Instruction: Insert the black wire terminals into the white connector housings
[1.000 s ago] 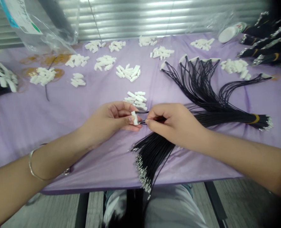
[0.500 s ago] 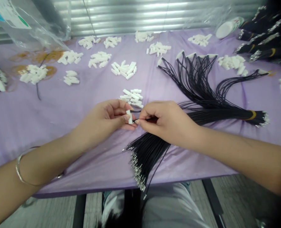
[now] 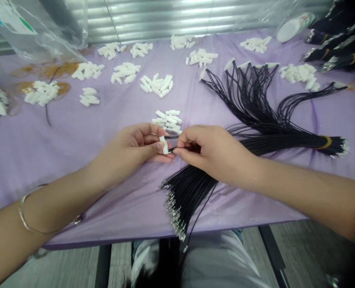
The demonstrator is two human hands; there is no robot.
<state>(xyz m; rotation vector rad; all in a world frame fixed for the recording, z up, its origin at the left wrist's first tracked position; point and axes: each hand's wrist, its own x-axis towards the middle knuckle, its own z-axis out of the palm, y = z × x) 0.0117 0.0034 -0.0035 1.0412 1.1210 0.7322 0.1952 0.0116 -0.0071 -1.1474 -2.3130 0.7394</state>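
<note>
Between thumb and fingers, my left hand (image 3: 143, 146) pinches a small white connector housing (image 3: 164, 145). Thin black wires run from the housing toward my right hand (image 3: 209, 150), which is closed on a black wire (image 3: 173, 149) close to the housing's right side. Beneath my right hand lies a fanned bundle of black wires (image 3: 192, 188) with bare silvery terminals toward the table's front edge. The bundle continues right to a yellow band (image 3: 324, 143). Behind it, several wire groups (image 3: 249, 88) end in white housings. A loose pile of white housings (image 3: 168, 120) sits just beyond my left fingertips.
Several more piles of white housings (image 3: 156, 85) are spread over the purple tablecloth (image 3: 111, 112). A clear plastic bag (image 3: 54, 36) stands back left. Banded black wire bundles (image 3: 339, 60) and a white round container (image 3: 288, 32) are at the back right. Blinds (image 3: 165, 18) line the back.
The view has shifted slightly. Both hands keep nearly the same pose, with the right fingers still close to the housing on the wire.
</note>
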